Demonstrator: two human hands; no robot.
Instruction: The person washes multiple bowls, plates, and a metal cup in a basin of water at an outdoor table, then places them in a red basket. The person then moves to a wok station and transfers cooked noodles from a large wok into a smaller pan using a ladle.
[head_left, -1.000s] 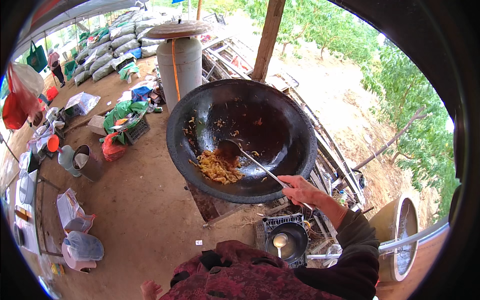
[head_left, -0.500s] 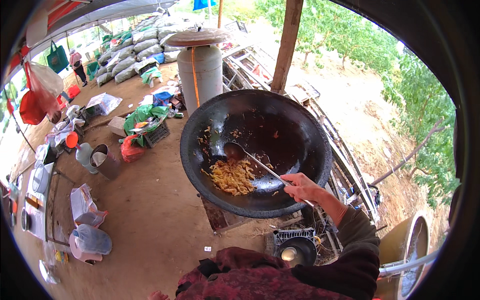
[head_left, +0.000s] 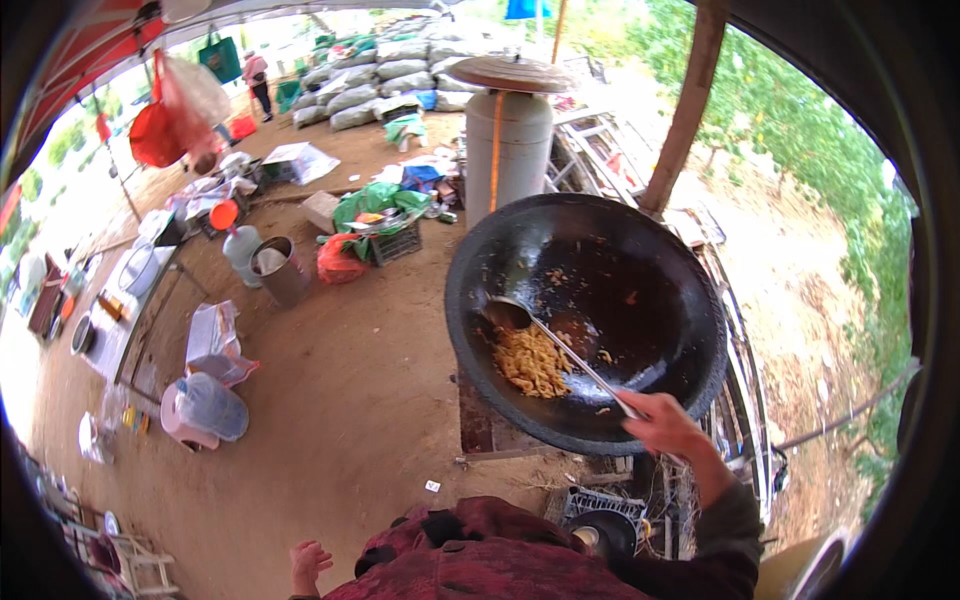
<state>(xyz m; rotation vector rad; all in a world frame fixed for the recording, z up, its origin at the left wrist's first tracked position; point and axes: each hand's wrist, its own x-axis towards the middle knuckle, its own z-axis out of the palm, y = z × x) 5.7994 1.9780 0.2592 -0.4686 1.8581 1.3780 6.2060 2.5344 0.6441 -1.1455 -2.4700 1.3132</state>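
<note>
Across the wok (head_left: 660,280) the slanting ladle (head_left: 580,361) in my right fingers (head_left: 645,428) bars a straight sweep, with a heap of food (head_left: 535,362) just left of its handle. To the handle's right the hollow is open enough for a hand to pass. Behind the far rim, a grey cylinder (head_left: 505,145) blocks the left and a wooden post (head_left: 690,110) the right. From my left fingers (head_left: 318,553), bare ground (head_left: 340,400) leaves a way up to the wok's left side.
</note>
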